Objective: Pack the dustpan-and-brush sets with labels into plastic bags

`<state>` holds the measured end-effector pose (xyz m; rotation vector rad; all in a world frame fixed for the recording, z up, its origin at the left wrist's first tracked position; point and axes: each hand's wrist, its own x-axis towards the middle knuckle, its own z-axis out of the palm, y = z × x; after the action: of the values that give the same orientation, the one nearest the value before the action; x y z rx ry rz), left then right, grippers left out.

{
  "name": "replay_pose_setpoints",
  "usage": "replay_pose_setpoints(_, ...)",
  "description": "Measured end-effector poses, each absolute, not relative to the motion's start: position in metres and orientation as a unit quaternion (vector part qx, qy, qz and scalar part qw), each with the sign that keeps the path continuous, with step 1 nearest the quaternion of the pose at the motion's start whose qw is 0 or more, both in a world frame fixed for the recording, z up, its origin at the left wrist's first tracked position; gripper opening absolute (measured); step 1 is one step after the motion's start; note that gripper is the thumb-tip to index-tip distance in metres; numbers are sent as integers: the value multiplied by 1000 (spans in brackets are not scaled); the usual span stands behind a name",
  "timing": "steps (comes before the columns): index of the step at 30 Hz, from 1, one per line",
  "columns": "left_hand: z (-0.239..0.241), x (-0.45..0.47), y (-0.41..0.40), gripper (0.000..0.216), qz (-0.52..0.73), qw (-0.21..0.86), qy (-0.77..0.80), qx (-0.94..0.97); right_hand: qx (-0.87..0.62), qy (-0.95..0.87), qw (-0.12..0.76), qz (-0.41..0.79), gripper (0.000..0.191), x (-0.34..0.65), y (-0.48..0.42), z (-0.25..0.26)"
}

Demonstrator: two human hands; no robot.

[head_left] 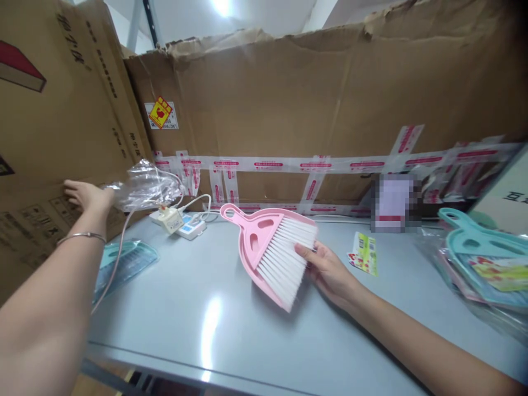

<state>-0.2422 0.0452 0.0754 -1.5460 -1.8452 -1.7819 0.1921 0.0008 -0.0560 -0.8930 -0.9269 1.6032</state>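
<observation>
A pink dustpan (244,268) with a matching brush (284,258) nested in it hangs tilted over the middle of the table. My right hand (330,269) grips the set at its wide edge, thumb on the white bristles. At the left, my left hand (88,198) has its fingers stretched out in front of a cardboard box. Close beside it is a crumpled clear plastic bag (150,184); whether they touch, I cannot tell. Beneath my left forearm lies a wrapped teal dustpan set (132,261), partly covered.
Stacked at the right are bagged teal and pink dustpan sets (487,258). A green printed card (365,253) lies on the grey table (173,313). A power strip (190,225) with plug and cables sits back left. Large cardboard boxes (264,99) wall off the rear and left.
</observation>
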Motion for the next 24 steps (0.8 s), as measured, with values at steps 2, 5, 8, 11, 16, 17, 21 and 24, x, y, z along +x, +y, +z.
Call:
replay_pose_setpoints(2,67,-214,36,75,-612,193,-613,-461,-362,-382,517,675,55,193,2,-57)
replay_pose_setpoints(5,55,-147,22,41,-620,200,-502,-569,-343,-373,519,689,54,193,2,-55)
replay_pose_setpoints(8,37,-82,10,51,-485,-200,-405,-749,-325,-404,484,705,50,194,-2,-50)
replay_pose_setpoints(11,14,-45,3,63,-457,-386,-278,-752,-341,-467,416,702,51,197,-3,-48)
replay_pose_setpoints(16,-1,-32,-7,30,-508,-362,-187,-759,-444,-596,606,283,52,203,-5,-39)
replay_pose_setpoints(17,0,-31,-10,29,-506,-352,-176,-768,-423,-650,606,177,47,203,-8,-35)
replay_pose_setpoints(21,5,-22,-26,30,-485,-321,-144,-800,-298,-841,448,54,19,193,-25,-12)
replay_pose_setpoints(24,6,-18,-35,36,-494,-254,-154,-817,-269,-873,399,75,7,186,-34,1)
